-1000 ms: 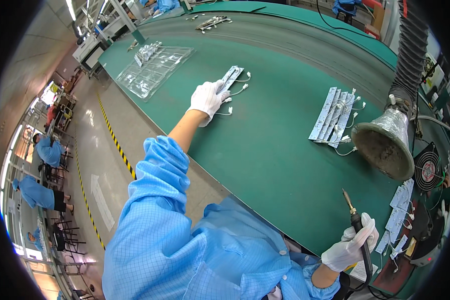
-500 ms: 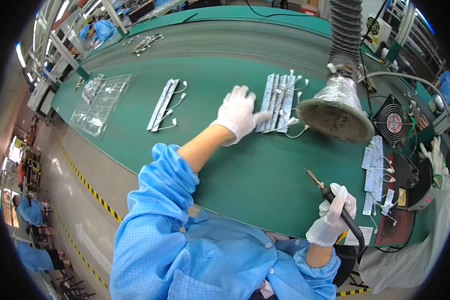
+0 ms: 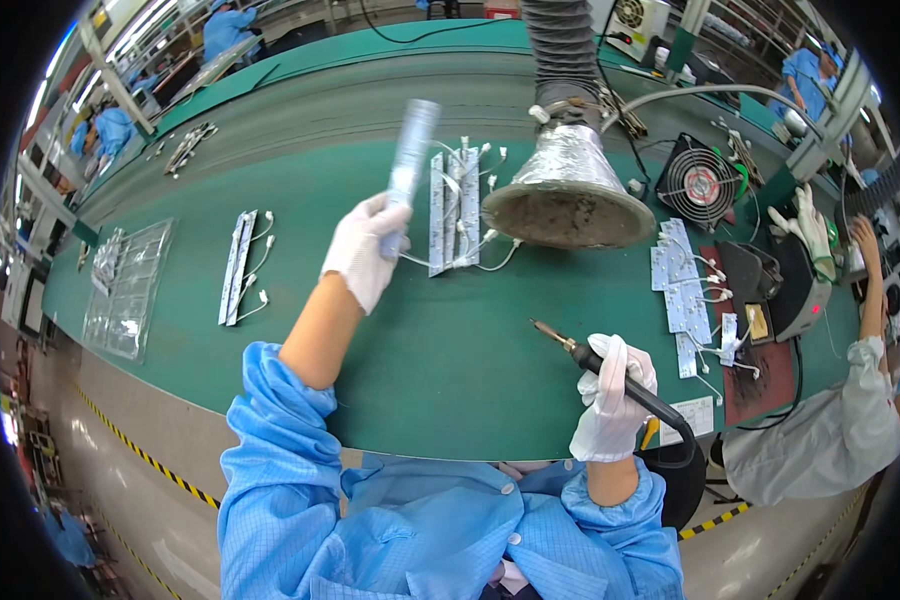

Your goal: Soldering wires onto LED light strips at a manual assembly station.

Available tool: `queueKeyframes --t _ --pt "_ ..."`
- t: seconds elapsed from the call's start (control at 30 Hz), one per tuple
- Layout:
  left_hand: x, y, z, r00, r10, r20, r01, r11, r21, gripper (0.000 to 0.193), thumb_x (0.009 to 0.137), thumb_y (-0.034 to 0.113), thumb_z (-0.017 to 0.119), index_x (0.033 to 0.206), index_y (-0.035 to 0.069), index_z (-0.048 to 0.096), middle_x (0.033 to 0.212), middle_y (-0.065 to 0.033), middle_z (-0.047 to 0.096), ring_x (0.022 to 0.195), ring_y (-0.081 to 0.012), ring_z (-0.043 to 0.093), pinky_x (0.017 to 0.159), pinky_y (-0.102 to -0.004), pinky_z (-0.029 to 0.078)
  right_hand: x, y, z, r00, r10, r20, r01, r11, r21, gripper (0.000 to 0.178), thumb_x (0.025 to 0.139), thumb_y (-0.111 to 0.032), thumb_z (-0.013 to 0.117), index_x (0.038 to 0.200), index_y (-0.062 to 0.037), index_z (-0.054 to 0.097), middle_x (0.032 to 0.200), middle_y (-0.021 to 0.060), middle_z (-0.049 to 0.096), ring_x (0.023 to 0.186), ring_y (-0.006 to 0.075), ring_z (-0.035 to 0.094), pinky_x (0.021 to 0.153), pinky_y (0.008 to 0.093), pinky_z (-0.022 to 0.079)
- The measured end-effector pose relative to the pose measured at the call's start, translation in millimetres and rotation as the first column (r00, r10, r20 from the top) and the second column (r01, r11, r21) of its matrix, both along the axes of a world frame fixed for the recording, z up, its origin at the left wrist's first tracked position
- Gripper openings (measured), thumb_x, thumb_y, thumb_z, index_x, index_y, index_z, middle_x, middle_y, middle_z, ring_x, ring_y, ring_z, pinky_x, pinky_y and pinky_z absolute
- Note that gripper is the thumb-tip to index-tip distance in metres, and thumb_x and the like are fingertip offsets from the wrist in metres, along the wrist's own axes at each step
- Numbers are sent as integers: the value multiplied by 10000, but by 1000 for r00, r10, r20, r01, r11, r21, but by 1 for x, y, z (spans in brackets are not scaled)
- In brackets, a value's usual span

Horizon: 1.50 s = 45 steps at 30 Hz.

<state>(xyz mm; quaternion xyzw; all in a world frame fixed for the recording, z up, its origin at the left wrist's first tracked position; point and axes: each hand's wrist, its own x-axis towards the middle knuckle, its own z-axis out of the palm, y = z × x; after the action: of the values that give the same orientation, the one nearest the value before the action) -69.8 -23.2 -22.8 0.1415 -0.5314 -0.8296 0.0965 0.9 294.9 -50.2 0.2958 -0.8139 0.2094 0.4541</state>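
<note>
My left hand (image 3: 368, 245), in a white glove, is closed on the lower end of a pale LED strip board (image 3: 410, 155), smeared by motion and raised above the green bench. Just right of it lies a group of LED strip boards (image 3: 456, 215) with white wires and connectors. My gloved right hand (image 3: 613, 395) grips a black-handled soldering iron (image 3: 570, 345), its metal tip pointing up and left over bare mat. Farther left, another LED strip board group (image 3: 236, 268) with wired connectors lies by itself.
A flexible fume duct with a foil-wrapped hood (image 3: 570, 190) hangs behind the boards. To the right are a fan (image 3: 700, 180), more boards (image 3: 682, 285) and a black soldering station (image 3: 770, 280). A clear plastic tray (image 3: 130, 300) lies left. A person's bare arm (image 3: 870, 270) reaches in at the far right.
My left hand has taken an LED strip board from the group and lifted it. The head view has shifted right; a co-worker's arm now shows at the right. My right hand still holds the soldering iron.
</note>
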Motion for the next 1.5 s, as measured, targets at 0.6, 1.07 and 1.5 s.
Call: queueKeyframes --t 0.6,1.07,1.5 --pt "91 49 42 631 -638 442 755 374 -539 458 809 180 656 1207 -39 591 878 -63 653 697 -103 555 623 -239 472 14 -17 10 854 375 360 83 584 -808 315 1010 -186 413 1172 41 559 993 93 549 627 108 482 528 222 424" --pt "69 97 15 731 -520 442 682 578 -447 461 801 120 557 1245 2 598 710 -48 647 556 -116 634 546 -246 528 11 -5 7 907 387 164 -370 920 -128 203 861 41 544 1054 90 506 935 172 628 724 272 622 591 371 506" --pt "72 96 12 748 -549 373 661 565 -494 432 850 118 511 1245 -50 557 742 -61 671 607 -137 678 582 -243 545 12 -13 12 900 382 211 -343 918 -197 118 846 41 518 962 27 518 888 154 677 624 250 599 555 372 470"
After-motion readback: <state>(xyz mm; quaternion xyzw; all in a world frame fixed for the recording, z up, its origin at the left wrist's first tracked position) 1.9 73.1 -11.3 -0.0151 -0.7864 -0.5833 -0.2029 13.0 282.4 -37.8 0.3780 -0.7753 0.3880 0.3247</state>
